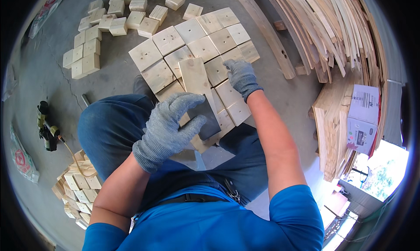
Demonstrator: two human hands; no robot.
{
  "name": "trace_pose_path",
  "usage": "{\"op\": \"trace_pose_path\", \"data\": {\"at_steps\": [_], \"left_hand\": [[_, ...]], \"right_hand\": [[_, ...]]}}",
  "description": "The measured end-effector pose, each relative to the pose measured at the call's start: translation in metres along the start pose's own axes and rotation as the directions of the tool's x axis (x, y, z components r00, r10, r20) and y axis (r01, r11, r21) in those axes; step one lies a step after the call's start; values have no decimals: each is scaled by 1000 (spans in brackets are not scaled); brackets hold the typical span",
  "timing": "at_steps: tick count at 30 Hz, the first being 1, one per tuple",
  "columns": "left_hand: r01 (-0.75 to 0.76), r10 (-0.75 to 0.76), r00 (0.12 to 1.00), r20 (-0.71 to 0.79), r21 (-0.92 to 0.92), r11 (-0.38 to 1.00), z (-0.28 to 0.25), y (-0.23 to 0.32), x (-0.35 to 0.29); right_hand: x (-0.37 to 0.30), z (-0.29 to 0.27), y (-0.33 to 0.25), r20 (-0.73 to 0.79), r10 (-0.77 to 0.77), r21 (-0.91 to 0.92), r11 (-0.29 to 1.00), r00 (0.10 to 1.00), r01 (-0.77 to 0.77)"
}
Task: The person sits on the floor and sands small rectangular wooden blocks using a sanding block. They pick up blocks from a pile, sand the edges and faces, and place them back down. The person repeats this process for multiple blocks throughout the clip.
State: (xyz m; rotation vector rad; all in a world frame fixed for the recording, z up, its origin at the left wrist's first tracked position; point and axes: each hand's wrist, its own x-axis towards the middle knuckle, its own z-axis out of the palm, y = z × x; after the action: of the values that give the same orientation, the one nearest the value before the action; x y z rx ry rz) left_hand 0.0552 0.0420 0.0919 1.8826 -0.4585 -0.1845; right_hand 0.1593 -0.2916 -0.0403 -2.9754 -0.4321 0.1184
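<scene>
Wooden blocks stand packed together in front of me, most with a small hole or dark mark on top. Across them lies a narrow wooden board, pointing toward me. Its near part carries a dark grey rectangle; I cannot tell whether that is a flat piece or a shadow. My left hand, in a grey knit glove, hovers beside this dark part, thumb and fingers apart with nothing between them. My right hand, gloved alike, is over the right-hand blocks with its fingers curled together; anything in them is too small to make out.
Loose blocks lie on the concrete floor at the far left, and more blocks are stacked near left. Beside them rests a dark power tool with a hose. Long timber strips and a cardboard box stand on the right.
</scene>
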Motion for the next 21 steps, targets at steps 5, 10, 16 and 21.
{"op": "trace_pose_path", "data": {"at_steps": [5,10,16,21], "left_hand": [[-8,8,1000,4,-23,1000,-4,-2,0],[-17,17,1000,2,2,1000,-5,-5,1],[-13,12,1000,20,29,999,-6,-4,1],[-14,14,1000,-7,-9,1000,-2,-6,0]], "right_hand": [[11,5,1,102,-37,-155,987,994,52],[6,6,2,42,-172,-202,963,984,177],[3,10,5,140,-171,-238,950,975,201],[11,14,-3,74,-54,-228,971,996,70]]}}
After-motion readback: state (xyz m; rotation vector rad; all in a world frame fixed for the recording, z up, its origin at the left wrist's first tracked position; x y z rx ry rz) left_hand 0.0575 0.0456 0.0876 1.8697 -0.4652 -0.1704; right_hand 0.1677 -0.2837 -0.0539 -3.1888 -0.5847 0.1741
